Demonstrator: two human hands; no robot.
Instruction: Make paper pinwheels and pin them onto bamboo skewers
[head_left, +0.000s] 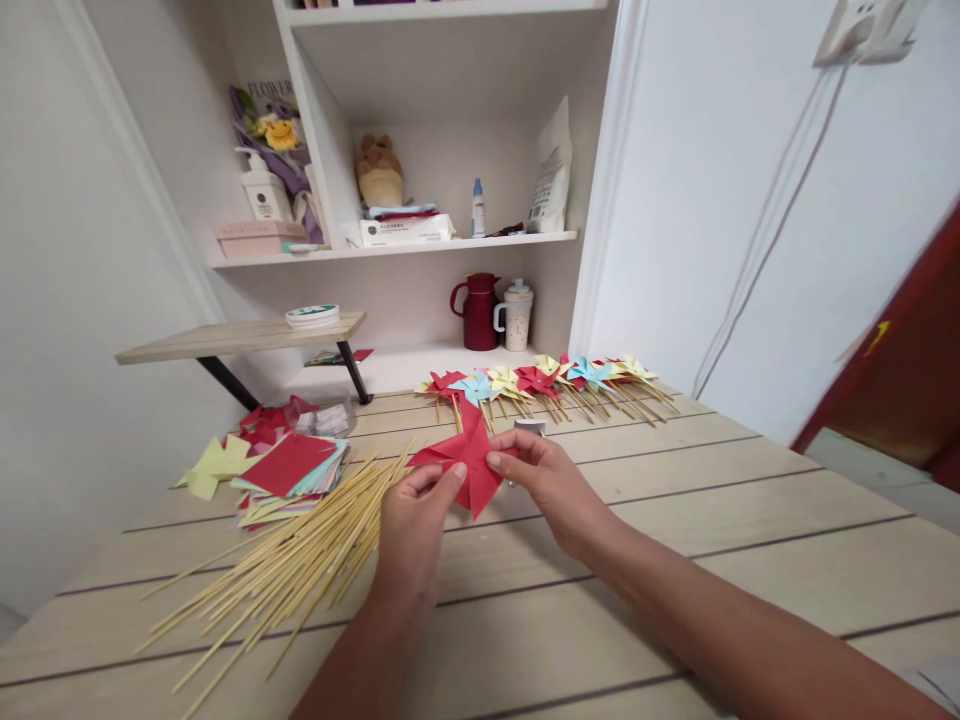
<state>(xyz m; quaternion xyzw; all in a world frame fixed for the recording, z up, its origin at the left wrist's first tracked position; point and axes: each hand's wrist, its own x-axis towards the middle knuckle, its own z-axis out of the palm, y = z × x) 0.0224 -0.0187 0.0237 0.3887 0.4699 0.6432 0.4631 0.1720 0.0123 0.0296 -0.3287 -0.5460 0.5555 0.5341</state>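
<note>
Both my hands hold a red paper pinwheel (472, 462) above the table. My left hand (420, 510) pinches its lower left blade between thumb and fingers. On the other side, my right hand (544, 480) pinches its right blade near the centre. Left of my left hand lies a loose heap of thin wooden sticks (289, 560). Behind the pinwheel, a small grey-white object (529, 427) is partly hidden by my right hand. Finished pinwheels on sticks (538, 380), in red, blue and yellow, lie in a row at the table's back edge.
A stack of coloured paper squares (289, 466) sits at the left, beside a yellow folded paper pinwheel (216, 467) and a clear plastic box (326, 420). A small raised shelf (240, 335) stands behind them. On the back ledge are a red jug (480, 312) and a speckled cup (517, 318).
</note>
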